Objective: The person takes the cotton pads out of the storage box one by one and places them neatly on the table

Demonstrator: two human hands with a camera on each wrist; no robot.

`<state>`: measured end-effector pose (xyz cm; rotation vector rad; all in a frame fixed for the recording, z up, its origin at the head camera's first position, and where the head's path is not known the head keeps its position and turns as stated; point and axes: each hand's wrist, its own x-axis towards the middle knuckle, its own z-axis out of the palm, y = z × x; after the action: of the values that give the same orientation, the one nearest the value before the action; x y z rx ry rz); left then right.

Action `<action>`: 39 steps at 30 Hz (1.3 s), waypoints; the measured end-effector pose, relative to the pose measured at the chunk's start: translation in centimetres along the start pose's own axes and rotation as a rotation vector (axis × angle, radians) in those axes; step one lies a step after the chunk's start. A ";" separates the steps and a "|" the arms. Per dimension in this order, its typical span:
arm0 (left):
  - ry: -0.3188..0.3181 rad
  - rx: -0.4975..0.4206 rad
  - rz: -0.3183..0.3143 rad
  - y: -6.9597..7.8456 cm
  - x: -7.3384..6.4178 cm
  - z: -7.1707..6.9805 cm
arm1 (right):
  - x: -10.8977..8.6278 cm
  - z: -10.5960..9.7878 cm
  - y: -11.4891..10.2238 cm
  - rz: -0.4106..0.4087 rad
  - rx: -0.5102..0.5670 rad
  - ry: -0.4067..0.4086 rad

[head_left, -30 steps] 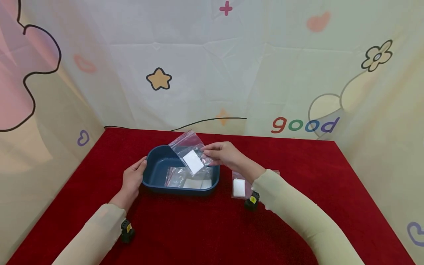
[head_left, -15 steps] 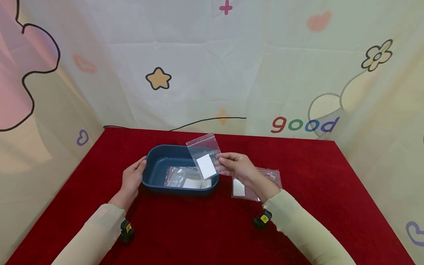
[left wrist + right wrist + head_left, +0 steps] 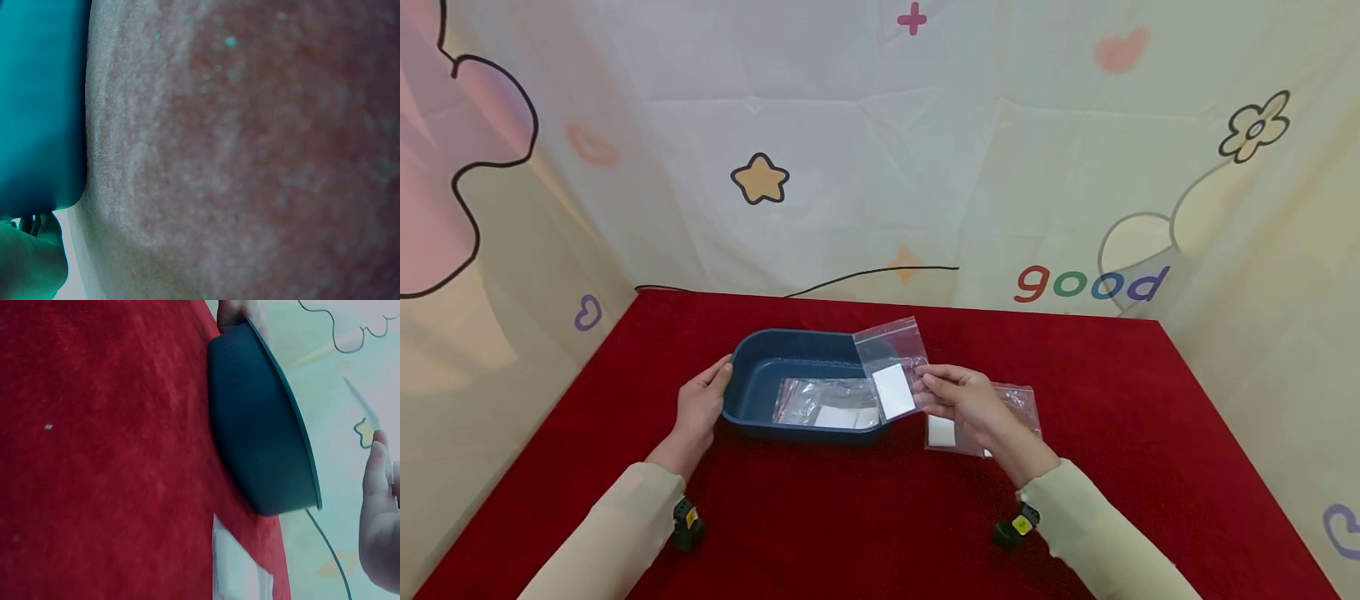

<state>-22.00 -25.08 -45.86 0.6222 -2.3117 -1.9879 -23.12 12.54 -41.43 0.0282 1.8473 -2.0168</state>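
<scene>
My left hand (image 3: 700, 404) grips the left end of a dark blue plastic basin (image 3: 752, 385); the left wrist view has the hand (image 3: 31, 259) low at the basin's (image 3: 40, 106) corner. Between thumb and fingers, my right hand (image 3: 966, 402) pinches a clear zip-lock bag (image 3: 893, 390) with a white rectangular piece inside. That bag hangs over the basin's right end, raised above the cloth. More zip-lock bags (image 3: 835, 404) with white pieces lie in the basin. Beneath my right forearm, other such bags (image 3: 942, 432) rest on the cloth, partly covered by the hand.
Red cloth (image 3: 850, 517) covers the table. A pale printed curtain (image 3: 865, 167) stands behind it and along both sides. Both wrists carry small black cameras (image 3: 1018, 527). In the right wrist view, the bags (image 3: 240, 569) on the cloth lie close to the basin's end.
My right hand has carried the zip-lock bag rightward and slightly down, from above the basin's middle to its right end. The left hand and basin stay put.
</scene>
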 end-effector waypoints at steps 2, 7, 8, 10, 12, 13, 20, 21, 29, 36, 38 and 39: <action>0.001 -0.001 0.001 0.0 0.0 0.0 | -0.2 -0.5 0.1 -0.011 0.024 0.001; 0.008 0.002 0.001 0.1 0.0 0.0 | -0.9 -2.0 0.3 -0.034 0.048 -0.005; 0.009 0.003 0.000 0.1 0.0 0.0 | -1.0 -2.3 0.3 -0.036 0.047 -0.007; 0.008 0.008 -0.003 0.1 0.0 0.0 | -1.4 -2.9 0.3 -0.040 0.043 -0.004; 0.008 0.010 -0.006 0.1 0.0 0.0 | -1.7 -3.4 0.3 -0.039 0.036 0.009; 0.007 0.011 -0.006 0.1 0.0 0.0 | -1.9 -3.7 0.2 -0.038 0.031 0.019; 0.003 -0.001 -0.005 0.1 0.0 0.0 | -3.1 -6.0 0.0 -0.026 0.062 0.048; 0.004 -0.001 -0.006 0.1 -0.1 0.0 | -3.2 -6.4 0.0 -0.024 0.074 0.047; 0.009 -0.002 -0.010 0.2 -0.1 0.0 | -4.0 -9.4 0.2 -0.049 0.062 0.086; 0.013 0.006 -0.013 0.2 -0.1 0.0 | -4.9 -11.5 0.3 -0.017 0.054 0.144; 0.011 0.006 -0.013 0.1 0.0 0.0 | -5.3 -12.2 0.4 -0.009 0.058 0.147; 0.010 0.008 -0.013 0.1 0.0 0.0 | -5.4 -12.5 0.5 -0.006 0.062 0.147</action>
<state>-22.00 -25.04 -45.72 0.6474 -2.3167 -1.9773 -21.13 26.01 -41.92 0.1933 1.8729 -2.1266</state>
